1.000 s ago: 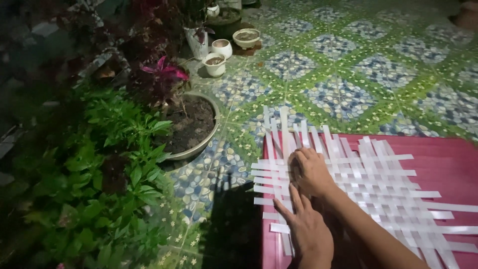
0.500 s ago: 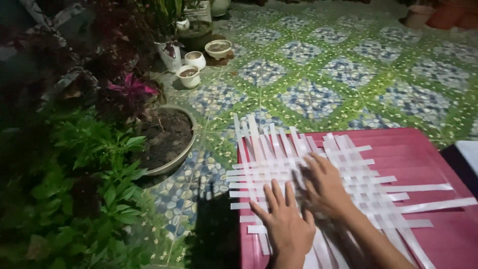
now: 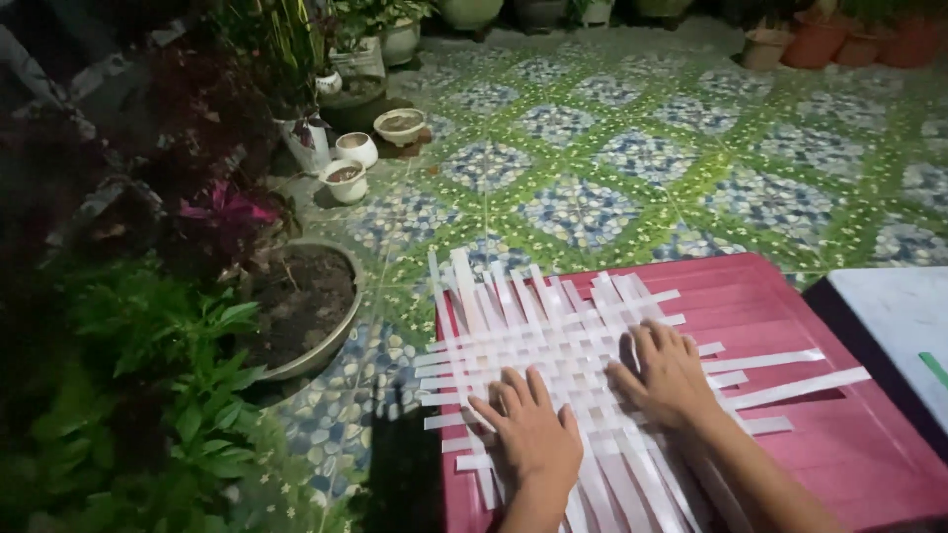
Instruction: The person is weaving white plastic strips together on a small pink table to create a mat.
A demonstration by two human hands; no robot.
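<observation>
A mat of interwoven white strips [image 3: 553, 345] lies on a red plastic table [image 3: 790, 316]. My left hand [image 3: 531, 429] rests flat on the mat's near left part, fingers spread. My right hand [image 3: 667, 370] presses flat on the mat's right part, fingers spread and pointing away from me. Loose strip ends [image 3: 790, 380] stick out to the right past the woven area, and others fan out toward the far left corner. Neither hand grips anything.
A large pot of soil [image 3: 306, 306] and leafy green plants [image 3: 148, 395] stand left of the table on a patterned tile floor [image 3: 632, 168]. Small white pots [image 3: 351, 168] sit farther back. A grey surface [image 3: 904, 326] adjoins the table's right side.
The view has swung left and up, so the table sits more central. My right hand has slid rightward across the mat, and my left hand stays flat on its near part.
</observation>
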